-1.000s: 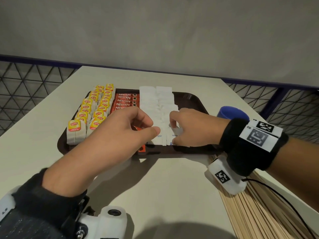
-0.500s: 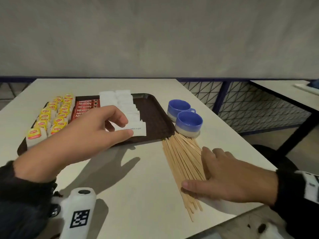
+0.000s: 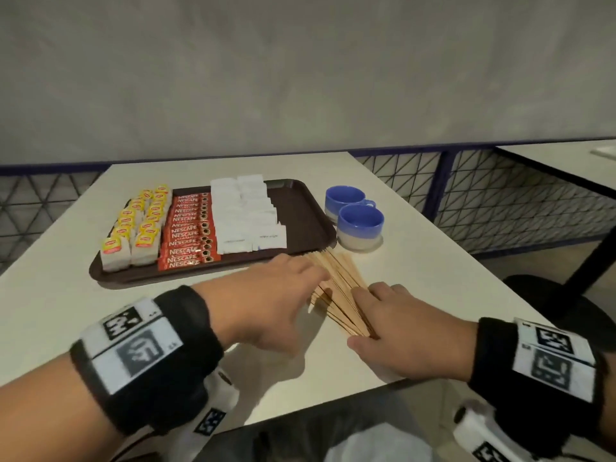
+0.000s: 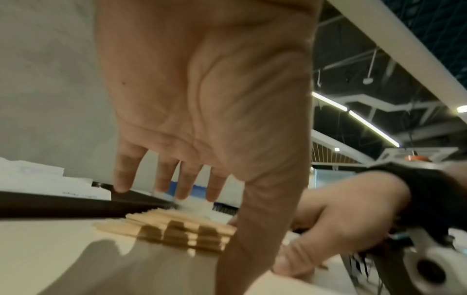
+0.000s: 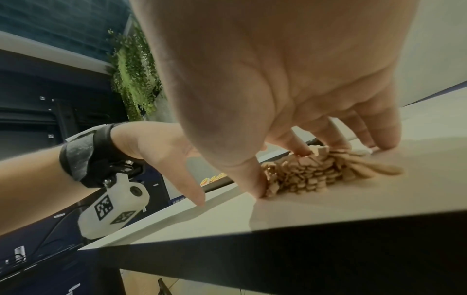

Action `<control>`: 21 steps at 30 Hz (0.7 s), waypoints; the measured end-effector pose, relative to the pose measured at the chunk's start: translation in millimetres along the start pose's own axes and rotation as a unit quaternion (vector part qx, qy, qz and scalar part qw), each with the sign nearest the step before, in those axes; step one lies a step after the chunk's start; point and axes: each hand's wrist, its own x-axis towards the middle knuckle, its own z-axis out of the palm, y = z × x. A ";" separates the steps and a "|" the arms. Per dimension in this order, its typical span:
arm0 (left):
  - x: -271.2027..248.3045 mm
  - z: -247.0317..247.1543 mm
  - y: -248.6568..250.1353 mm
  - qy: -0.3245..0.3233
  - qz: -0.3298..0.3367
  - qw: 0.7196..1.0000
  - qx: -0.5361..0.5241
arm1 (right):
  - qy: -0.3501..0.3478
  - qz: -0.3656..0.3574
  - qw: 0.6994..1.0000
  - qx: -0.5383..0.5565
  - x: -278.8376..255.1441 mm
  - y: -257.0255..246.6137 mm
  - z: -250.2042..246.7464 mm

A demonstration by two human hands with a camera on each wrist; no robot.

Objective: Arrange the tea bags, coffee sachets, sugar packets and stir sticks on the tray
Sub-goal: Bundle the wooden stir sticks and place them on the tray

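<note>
White table [image 3: 433, 288]: tea, coffee, sugar rowed on tray [image 3: 310, 208]; sticks [image 3: 336, 288] still off it, both hands [image 3: 266, 308] [image 3: 400, 331] spread flat, gathering.

- "NESCAFE" in white letters runs along each of the red coffee sachets [image 3: 188, 228], stacked in 1 column on the brown tray [image 3: 310, 211].
- The yellow tags of the tea bags [image 3: 136, 225], in 2 rows at the tray's left end, carry a red logo too small to read.
- The nearest white sugar packets [image 3: 248, 225] bear faint grey print, not legible.
- Black-and-white square marker codes sit on both wristbands [image 3: 143, 348] and on the wrist camera housing [image 5: 113, 205].
</note>
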 end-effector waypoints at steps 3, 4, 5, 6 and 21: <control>18.7 10.0 10.4 0.027 0.031 0.998 0.051 | 0.015 -0.031 0.999 -0.015 -4.4 4.6 3.4; 24.9 10.8 12.0 0.028 0.035 0.997 0.066 | 0.019 -0.044 0.999 -0.022 -5.5 6.0 5.1; 31.2 10.3 13.1 0.024 0.037 0.996 0.081 | 0.023 -0.059 0.998 -0.027 -6.2 7.4 6.6; 37.2 9.4 13.5 0.011 0.038 0.995 0.094 | 0.027 -0.074 0.997 -0.027 -6.4 8.9 8.2; 34.4 2.9 -6.5 -0.056 -0.089 0.994 -0.023 | 0.096 -0.198 0.974 0.060 42.1 3.1 -5.3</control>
